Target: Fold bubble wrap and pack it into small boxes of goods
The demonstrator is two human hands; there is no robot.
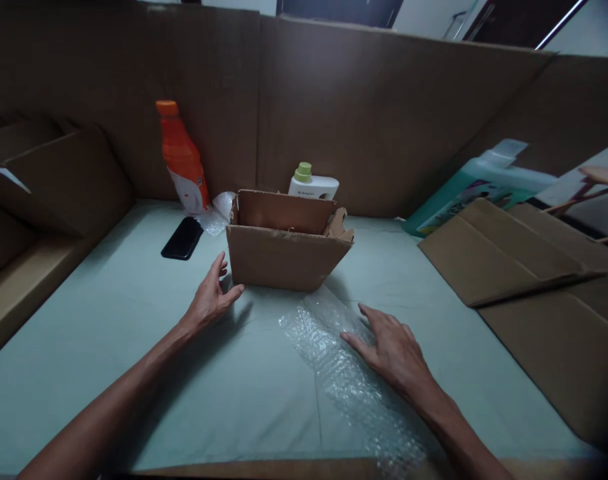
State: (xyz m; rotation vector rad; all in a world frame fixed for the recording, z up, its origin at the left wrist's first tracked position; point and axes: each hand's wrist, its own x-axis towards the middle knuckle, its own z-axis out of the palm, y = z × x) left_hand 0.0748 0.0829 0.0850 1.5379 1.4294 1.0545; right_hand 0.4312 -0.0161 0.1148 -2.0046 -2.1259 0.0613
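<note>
**While box stands open, packing not begun**

Though the cardboard box [287, 248] sits open on the green table [134, 313], nothing shows inside from this angle. Left hand [210, 298], fingers loose, rests beside it. Right hand [391, 348] lies flat on the bubble wrap [329, 360], grasping nothing. Both bottles, orange [183, 158] and white [313, 183], remain unwrapped behind.

The scene is dimly lit, with a greenish cast. Soft shadows are thrown beneath the forearms, edges are bowed by wide-angle distortion, and the lower right corner is darkened.
</note>
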